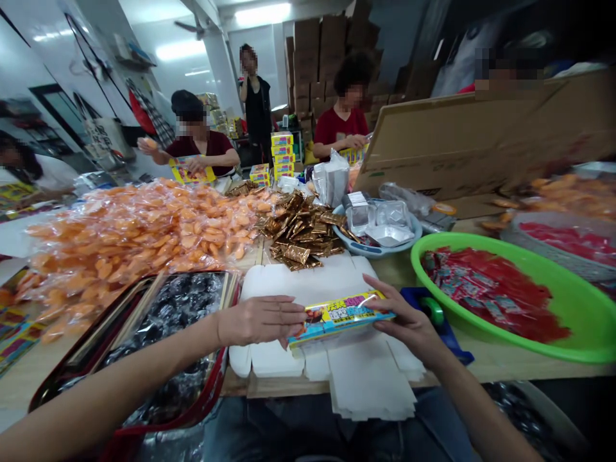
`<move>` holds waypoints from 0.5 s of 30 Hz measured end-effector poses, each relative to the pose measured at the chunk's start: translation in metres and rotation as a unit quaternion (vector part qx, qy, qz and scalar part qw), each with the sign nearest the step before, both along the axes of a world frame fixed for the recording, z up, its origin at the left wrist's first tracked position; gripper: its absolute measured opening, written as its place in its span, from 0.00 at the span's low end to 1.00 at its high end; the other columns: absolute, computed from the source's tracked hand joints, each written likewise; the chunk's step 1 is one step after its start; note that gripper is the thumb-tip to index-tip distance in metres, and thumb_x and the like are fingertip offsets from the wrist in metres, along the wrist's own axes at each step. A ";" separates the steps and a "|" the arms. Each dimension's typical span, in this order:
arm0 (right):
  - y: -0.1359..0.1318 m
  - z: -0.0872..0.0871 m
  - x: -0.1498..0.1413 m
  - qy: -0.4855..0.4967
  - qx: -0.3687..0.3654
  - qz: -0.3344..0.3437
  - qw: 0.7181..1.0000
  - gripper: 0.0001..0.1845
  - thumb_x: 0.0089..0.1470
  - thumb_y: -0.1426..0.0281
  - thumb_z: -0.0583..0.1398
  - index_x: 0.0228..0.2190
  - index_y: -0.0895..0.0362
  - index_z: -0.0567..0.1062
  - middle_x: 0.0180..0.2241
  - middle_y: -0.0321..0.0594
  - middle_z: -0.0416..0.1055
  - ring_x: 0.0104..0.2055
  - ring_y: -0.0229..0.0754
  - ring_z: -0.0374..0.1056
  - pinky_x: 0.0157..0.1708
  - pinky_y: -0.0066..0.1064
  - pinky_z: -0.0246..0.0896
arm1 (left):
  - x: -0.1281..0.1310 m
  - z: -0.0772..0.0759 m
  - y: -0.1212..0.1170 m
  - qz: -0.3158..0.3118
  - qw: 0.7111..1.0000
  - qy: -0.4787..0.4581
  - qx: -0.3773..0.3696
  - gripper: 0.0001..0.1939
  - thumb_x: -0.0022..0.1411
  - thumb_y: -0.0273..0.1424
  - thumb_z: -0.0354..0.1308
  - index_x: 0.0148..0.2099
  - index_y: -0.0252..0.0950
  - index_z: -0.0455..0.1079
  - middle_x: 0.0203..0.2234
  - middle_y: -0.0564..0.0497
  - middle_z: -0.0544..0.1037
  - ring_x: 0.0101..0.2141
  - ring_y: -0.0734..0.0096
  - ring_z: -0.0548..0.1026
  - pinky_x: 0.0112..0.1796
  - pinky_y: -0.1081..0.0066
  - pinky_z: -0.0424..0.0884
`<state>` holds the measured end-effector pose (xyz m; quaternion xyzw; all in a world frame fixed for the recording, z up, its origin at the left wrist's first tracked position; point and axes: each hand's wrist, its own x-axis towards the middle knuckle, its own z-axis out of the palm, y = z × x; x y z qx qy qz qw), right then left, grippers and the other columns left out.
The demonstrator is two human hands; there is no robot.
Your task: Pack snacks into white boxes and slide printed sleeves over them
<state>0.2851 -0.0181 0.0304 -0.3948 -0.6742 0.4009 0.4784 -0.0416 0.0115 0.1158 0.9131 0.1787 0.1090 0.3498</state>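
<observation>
Between my two hands is a small printed carton (341, 316), yellow and blue with colourful lettering, held at a slight tilt. My left hand (262, 321) presses its left end, fingers stretched together over the edge. At the opposite end, my right hand (407, 317) grips the carton between thumb and fingers. Beneath it lies a stack of flat white carton blanks (370, 385), partly overhanging the table's front edge. Beside my left forearm, a dark red tray (212, 401) holds black items in clear wrap. Gold foil packets (301, 228) are heaped just beyond the blanks.
A large pile of wrapped orange pieces (158, 224) covers the left. On the right stand a green basin (505, 240) of red packets, a blue tape dispenser (445, 327) and an open cardboard box (447, 141). A blue bowl (409, 240) holds clear trays. Several people work beyond.
</observation>
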 end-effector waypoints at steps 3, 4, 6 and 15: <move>0.001 -0.001 -0.001 0.001 0.003 0.002 1.000 0.14 0.48 0.60 0.64 0.39 0.48 0.78 0.60 0.39 0.54 0.60 0.52 0.52 0.56 0.44 0.55 | -0.002 -0.008 -0.001 -0.012 0.997 -0.054 0.049 0.18 0.60 0.26 0.54 0.51 0.46 0.70 0.49 0.49 0.73 0.50 0.63 0.71 0.55 0.57 0.62; 0.001 -0.003 -0.001 0.000 0.010 0.006 1.000 0.15 0.48 0.59 0.63 0.39 0.48 0.78 0.61 0.39 0.54 0.61 0.52 0.51 0.56 0.44 0.54 | -0.003 -0.012 -0.002 -0.018 0.995 -0.070 0.071 0.18 0.60 0.27 0.55 0.52 0.46 0.70 0.49 0.48 0.74 0.50 0.62 0.71 0.54 0.58 0.64; 0.000 -0.008 -0.003 0.004 0.033 0.000 0.999 0.15 0.50 0.58 0.62 0.40 0.47 0.77 0.60 0.39 0.54 0.61 0.52 0.51 0.57 0.44 0.52 | -0.004 -0.019 -0.004 -0.028 0.989 -0.092 0.114 0.19 0.58 0.29 0.58 0.53 0.44 0.69 0.48 0.45 0.74 0.51 0.60 0.70 0.52 0.59 0.67; -0.003 -0.013 -0.025 0.064 -0.003 -0.088 0.994 0.10 0.57 0.63 0.56 0.37 0.50 0.76 0.61 0.37 0.53 0.62 0.48 0.49 0.59 0.44 0.46 | 0.045 -0.029 -0.020 0.136 0.974 -0.092 0.159 0.08 0.59 0.32 0.55 0.28 0.37 0.68 0.39 0.42 0.75 0.43 0.64 0.71 0.41 0.65 0.70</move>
